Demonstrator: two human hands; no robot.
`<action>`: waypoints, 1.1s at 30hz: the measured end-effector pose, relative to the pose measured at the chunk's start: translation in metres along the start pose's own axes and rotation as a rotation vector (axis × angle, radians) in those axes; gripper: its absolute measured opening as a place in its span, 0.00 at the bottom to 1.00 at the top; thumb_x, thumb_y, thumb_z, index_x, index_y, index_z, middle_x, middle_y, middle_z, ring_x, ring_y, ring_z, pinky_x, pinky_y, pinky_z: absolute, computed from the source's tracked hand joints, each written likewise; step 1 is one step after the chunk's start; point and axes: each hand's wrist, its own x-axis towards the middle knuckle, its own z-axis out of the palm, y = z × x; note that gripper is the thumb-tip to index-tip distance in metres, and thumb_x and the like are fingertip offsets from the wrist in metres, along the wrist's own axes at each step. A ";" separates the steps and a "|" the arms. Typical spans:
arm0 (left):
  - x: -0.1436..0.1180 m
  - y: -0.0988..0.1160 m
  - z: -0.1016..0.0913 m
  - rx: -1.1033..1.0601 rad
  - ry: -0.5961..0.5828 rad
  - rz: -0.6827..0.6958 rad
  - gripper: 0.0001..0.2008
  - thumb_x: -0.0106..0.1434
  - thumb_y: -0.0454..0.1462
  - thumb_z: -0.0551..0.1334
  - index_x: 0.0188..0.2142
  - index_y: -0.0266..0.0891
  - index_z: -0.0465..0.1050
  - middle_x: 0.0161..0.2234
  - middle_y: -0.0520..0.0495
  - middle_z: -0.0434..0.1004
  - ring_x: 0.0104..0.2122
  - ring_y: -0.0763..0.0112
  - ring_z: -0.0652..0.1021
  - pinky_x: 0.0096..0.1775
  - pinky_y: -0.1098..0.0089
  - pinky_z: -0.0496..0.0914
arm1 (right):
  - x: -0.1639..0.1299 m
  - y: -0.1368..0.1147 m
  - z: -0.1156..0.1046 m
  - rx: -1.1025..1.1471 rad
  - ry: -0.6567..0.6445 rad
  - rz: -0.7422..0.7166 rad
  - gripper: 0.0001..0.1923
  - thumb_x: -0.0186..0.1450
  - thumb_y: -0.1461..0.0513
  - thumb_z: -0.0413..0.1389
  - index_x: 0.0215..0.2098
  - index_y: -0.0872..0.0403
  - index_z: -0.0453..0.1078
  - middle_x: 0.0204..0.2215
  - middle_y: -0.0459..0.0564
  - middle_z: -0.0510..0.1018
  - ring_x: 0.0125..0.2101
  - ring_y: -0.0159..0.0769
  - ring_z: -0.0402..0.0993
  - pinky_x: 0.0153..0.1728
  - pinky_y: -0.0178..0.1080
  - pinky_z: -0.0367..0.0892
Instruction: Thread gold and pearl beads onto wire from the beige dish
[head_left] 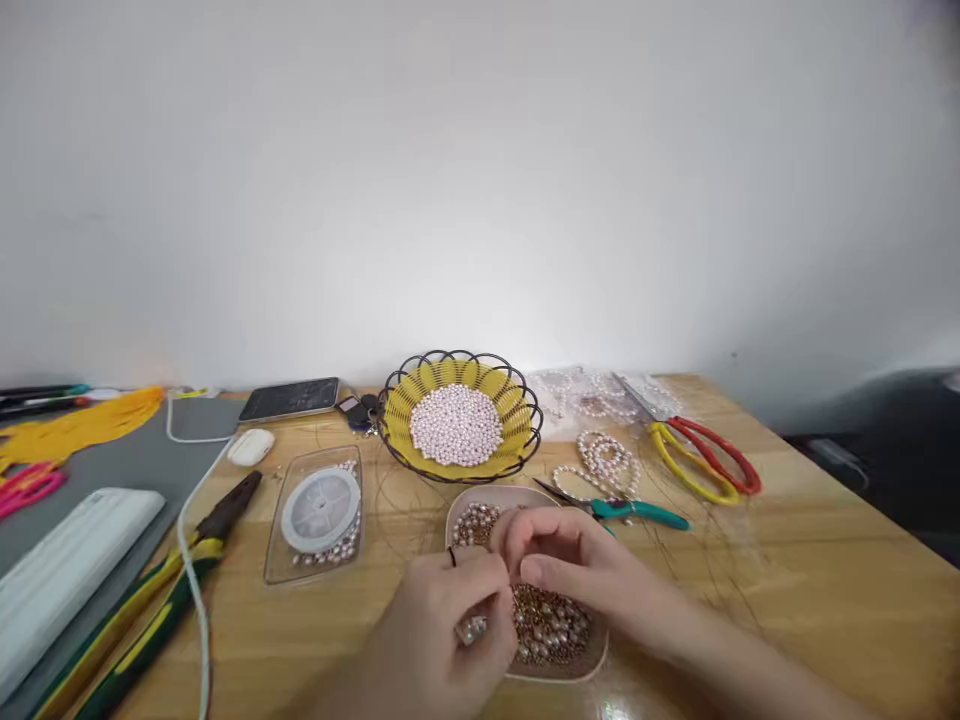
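The left hand and right hand are brought together over a shallow pale tray, their fingertips almost meeting. The fingers of each are curled into a pinch, but the tips are masked, so what is grasped by either grip, if anything, cannot be told. Mixed beads are contained in the tray, directly below; the position is probably favoured because dropped pieces would be caught. Pearl beads are apparently kept from rolling by a yellow basket. Bead strands, teal-handled pliers or snips and scissors with 1 yellow and 1 red handle are laid at the right, presumably for easy reach.

The wood-grained surface is backed by a plain pale wall. At the left, a spool in a clear box, a phone and long green-and-yellow-handled pliers are spread out beside a grey mat.
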 end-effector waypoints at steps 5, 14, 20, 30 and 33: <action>0.000 0.003 -0.001 0.003 -0.010 0.025 0.11 0.63 0.27 0.52 0.27 0.41 0.54 0.23 0.57 0.57 0.22 0.77 0.62 0.25 0.76 0.55 | -0.004 0.001 0.002 -0.030 0.014 -0.021 0.08 0.66 0.59 0.66 0.32 0.55 0.77 0.32 0.47 0.77 0.35 0.32 0.72 0.41 0.35 0.66; 0.002 0.002 -0.001 0.021 -0.042 0.051 0.12 0.64 0.27 0.52 0.28 0.42 0.53 0.24 0.56 0.58 0.24 0.75 0.63 0.27 0.75 0.56 | -0.006 -0.001 0.006 -0.178 0.057 0.008 0.12 0.69 0.55 0.62 0.33 0.54 0.73 0.30 0.45 0.71 0.32 0.32 0.66 0.37 0.35 0.62; 0.001 0.000 0.001 0.032 -0.059 0.055 0.11 0.65 0.27 0.51 0.28 0.42 0.53 0.24 0.56 0.58 0.25 0.75 0.64 0.28 0.75 0.56 | -0.011 -0.007 0.014 -0.302 0.108 -0.009 0.13 0.71 0.53 0.59 0.33 0.52 0.68 0.32 0.46 0.71 0.35 0.35 0.67 0.39 0.38 0.63; 0.001 0.000 -0.002 -0.014 -0.054 -0.059 0.13 0.68 0.31 0.51 0.27 0.42 0.53 0.22 0.57 0.53 0.21 0.76 0.60 0.25 0.74 0.53 | -0.012 -0.011 0.011 -0.606 0.249 -0.262 0.04 0.70 0.58 0.58 0.39 0.49 0.73 0.34 0.48 0.77 0.37 0.37 0.75 0.38 0.39 0.70; 0.002 0.000 -0.002 -0.055 -0.040 -0.091 0.15 0.71 0.33 0.51 0.26 0.41 0.54 0.21 0.58 0.53 0.20 0.76 0.59 0.24 0.74 0.53 | -0.015 -0.034 -0.010 -0.822 0.296 -0.185 0.08 0.71 0.55 0.54 0.43 0.49 0.72 0.36 0.50 0.79 0.37 0.40 0.77 0.37 0.41 0.71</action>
